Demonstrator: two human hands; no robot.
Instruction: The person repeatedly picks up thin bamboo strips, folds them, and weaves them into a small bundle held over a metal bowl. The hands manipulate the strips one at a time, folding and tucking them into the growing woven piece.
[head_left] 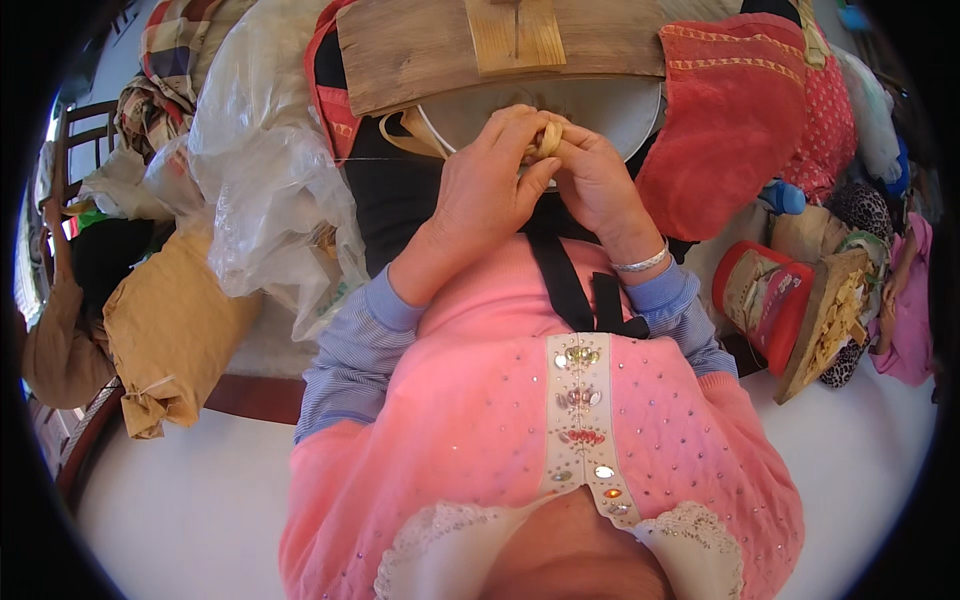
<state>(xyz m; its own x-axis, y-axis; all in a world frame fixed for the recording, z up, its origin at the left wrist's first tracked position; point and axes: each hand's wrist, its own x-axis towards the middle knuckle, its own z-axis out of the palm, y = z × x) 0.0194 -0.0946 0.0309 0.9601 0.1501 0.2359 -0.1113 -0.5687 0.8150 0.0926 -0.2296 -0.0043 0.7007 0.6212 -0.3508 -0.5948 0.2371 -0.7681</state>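
My left hand and my right hand are closed around a pale yellow knotted strip, held between my fingertips in front of my lap. A loose length of similar strip curves down to the left of my fingers, and a thin strand runs leftward. Behind my hands is a white-rimmed shallow basin, partly hidden by them. A weathered wooden board lies across its far part, with a smaller wooden block on top.
Crumpled clear plastic and a brown paper bag lie left. A red cloth drapes right, near a blue bottle, red container and tray of yellowish scraps. Another person's arm shows far right.
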